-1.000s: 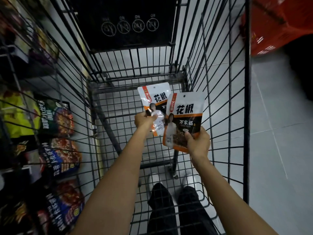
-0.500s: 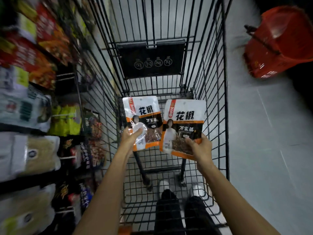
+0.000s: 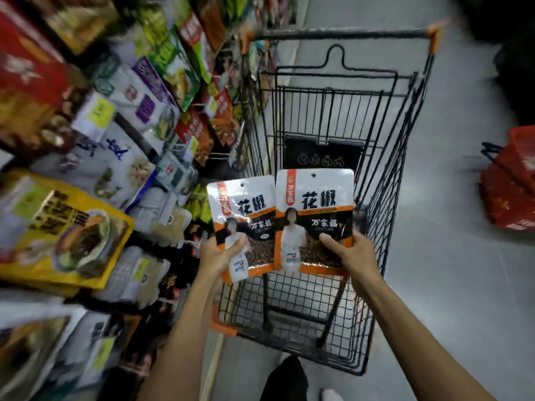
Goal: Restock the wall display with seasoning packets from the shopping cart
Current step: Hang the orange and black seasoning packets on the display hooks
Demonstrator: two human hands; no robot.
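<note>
both packets have risen out of the cart (image 3: 324, 153), and the view has swung to take in the wall display (image 3: 115, 157) on the left. left hand (image 3: 221, 253) has its grip pinched on the lower edge of the left packet (image 3: 246, 204). right hand (image 3: 351, 253) grasps the right packet (image 3: 314, 198) at its lower right corner. the two packets overlap slightly above the cart's near end. this looks like the carry step. next comes threading each hang hole onto a peg, though blur hides which peg is free.
</note>
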